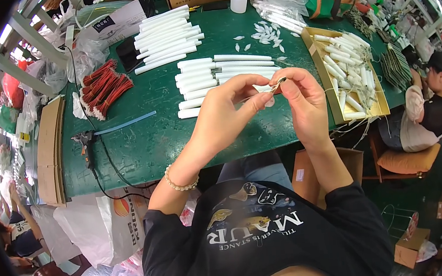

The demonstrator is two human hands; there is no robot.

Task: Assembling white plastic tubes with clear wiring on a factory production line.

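Observation:
My left hand (pixel 226 108) and my right hand (pixel 306 105) meet over the near part of the green table, both closed in a pinch. Between their fingertips run thin pale wires (pixel 275 85) with a small dark piece at the right hand's end. The fingers partly cover the wires, and the dark piece is too small to name. Just beyond the hands lie rows of white candle-like tubes (pixel 197 86), with another stack of white tubes (pixel 167 38) farther back. Small white flame-shaped pieces (pixel 267 35) are scattered past them.
A yellow tray (pixel 383 103) of wired white tubes stands at the right. To the left are red wire bundles (pixel 105 91), a glue gun (pixel 87 144) with its cord and a blue stick. A white squeeze bottle (pixel 239 0) stands at the back. A co-worker (pixel 428 111) sits at right.

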